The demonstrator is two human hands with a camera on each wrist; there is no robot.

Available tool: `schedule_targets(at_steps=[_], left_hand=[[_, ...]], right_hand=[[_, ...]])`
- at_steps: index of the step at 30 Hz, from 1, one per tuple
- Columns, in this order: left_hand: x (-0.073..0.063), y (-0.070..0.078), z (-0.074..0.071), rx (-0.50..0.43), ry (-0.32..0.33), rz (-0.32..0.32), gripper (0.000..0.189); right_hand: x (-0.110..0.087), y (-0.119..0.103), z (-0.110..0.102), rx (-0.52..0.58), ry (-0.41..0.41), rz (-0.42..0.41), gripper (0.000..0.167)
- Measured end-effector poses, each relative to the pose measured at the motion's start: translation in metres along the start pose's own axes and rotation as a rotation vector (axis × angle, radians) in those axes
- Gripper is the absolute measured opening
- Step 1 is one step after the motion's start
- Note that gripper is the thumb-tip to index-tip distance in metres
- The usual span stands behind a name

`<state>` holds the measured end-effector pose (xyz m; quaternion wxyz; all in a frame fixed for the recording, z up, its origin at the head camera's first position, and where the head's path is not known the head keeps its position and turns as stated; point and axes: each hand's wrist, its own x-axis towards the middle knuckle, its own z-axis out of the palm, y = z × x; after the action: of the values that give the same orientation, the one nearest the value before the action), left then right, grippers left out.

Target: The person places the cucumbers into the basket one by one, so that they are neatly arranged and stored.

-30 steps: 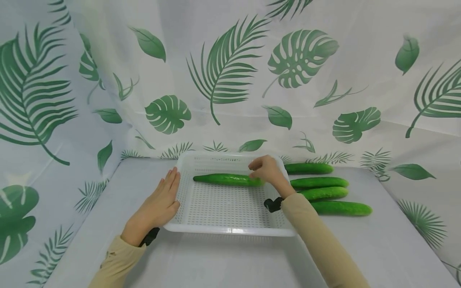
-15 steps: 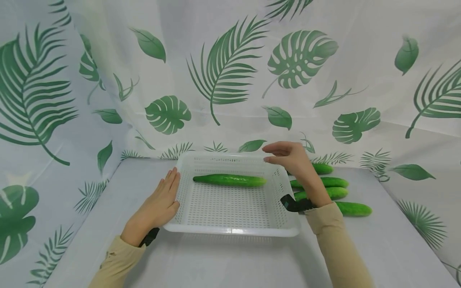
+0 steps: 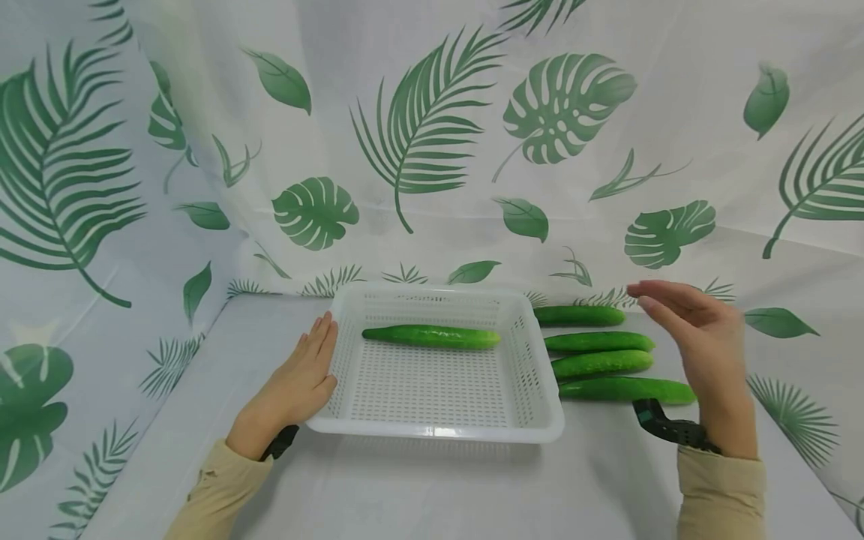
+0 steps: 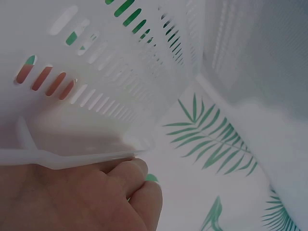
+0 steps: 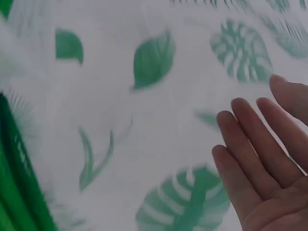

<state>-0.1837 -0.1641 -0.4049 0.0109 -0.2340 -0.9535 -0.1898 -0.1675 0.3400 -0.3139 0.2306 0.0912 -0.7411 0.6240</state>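
Note:
A white perforated plastic basket stands in the middle of the table, with one green cucumber lying crosswise inside it. My left hand rests against the basket's left side, its fingers straight along the rim; the left wrist view shows this hand right at the rim. To the right of the basket, my right hand is raised with its fingers extended and holds nothing. Below and left of it lie several more cucumbers, the nearest one closest to the right wrist. In the right wrist view the palm faces the camera.
Beside the basket's right wall lie the other cucumbers, among them a back one and two middle ones. A white table extends in front of the basket. Leaf-printed white curtain encloses the back and sides.
My right hand has let go of the cucumber in the basket, risen over the right rim and moved right past the other cucumbers. The left hand, basket and cucumbers stay put.

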Motion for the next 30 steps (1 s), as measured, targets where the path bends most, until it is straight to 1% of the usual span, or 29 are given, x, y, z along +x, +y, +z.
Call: schedule_targets(at_steps=[3,6,8,10,11,13,15,17,18,22,25,27,30], left_hand=[[0.0,0.0,0.0,0.001,-0.001,0.003,0.073],[0.001,-0.001,0.001,0.004,-0.006,-0.001,0.073],[0.001,-0.001,0.001,0.008,-0.011,-0.006,0.074],[0.002,-0.002,0.002,0.009,-0.013,-0.008,0.074],[0.002,-0.002,0.002,0.007,-0.014,-0.009,0.074],[0.002,-0.002,0.002,0.004,-0.008,-0.005,0.074],[0.002,-0.002,0.002,-0.005,-0.001,0.002,0.074],[0.002,-0.002,0.002,-0.007,0.002,0.004,0.073],[0.002,-0.002,0.002,-0.008,0.004,0.005,0.073],[0.002,-0.001,0.001,-0.005,0.001,0.002,0.073],[0.001,-0.001,0.001,-0.004,0.0,0.0,0.074],[0.001,0.0,0.001,-0.004,0.002,-0.002,0.074],[0.001,0.0,0.001,-0.003,0.005,-0.005,0.074]], right_hand=[[-0.012,0.015,-0.028,0.071,0.145,0.037,0.034],[-0.022,0.034,-0.049,0.181,0.269,0.065,0.031],[-0.027,0.048,-0.06,0.22,0.328,0.073,0.029],[-0.031,0.064,-0.069,0.228,0.353,0.095,0.029],[-0.033,0.072,-0.074,0.23,0.342,0.116,0.029],[-0.038,0.087,-0.083,0.202,0.299,0.183,0.031],[-0.044,0.103,-0.093,0.135,0.231,0.263,0.033],[-0.05,0.117,-0.101,0.066,0.147,0.337,0.035],[-0.052,0.124,-0.105,0.022,0.112,0.37,0.036],[-0.059,0.141,-0.115,-0.235,-0.024,0.472,0.045],[-0.062,0.148,-0.117,-0.362,-0.121,0.536,0.055],[-0.063,0.151,-0.117,-0.382,-0.17,0.561,0.063],[-0.065,0.158,-0.118,-0.385,-0.198,0.563,0.07]])
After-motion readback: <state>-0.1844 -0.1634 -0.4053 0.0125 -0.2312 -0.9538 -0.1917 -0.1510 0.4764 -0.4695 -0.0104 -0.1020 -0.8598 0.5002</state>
